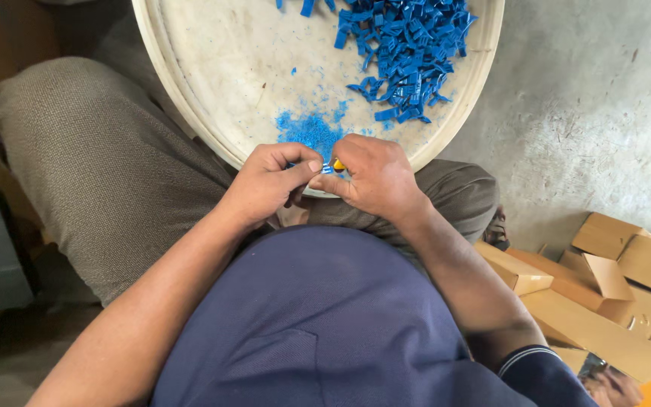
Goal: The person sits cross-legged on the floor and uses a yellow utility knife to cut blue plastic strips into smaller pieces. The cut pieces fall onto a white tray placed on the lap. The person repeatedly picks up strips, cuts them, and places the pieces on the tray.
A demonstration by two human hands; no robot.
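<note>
Over tray rim [190, 113], blue piece [327, 169] between hands [325, 181].

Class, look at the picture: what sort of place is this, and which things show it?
Probably a small hand-assembly workshop: a pile of small blue plastic parts in a round white tray, brown cardboard boxes on the concrete floor.

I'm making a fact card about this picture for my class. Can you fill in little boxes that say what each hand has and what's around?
left hand: left hand pinches a small blue piece, mostly hidden, at the tray's near rim
right hand: right hand holds a small tool with an orange bit, fingertips meeting the left
tray: round white tray resting by the knees
in tray: pile of blue plastic pieces at the far side; blue shavings just beyond the hands
beside: cardboard boxes on the floor to the right
</note>
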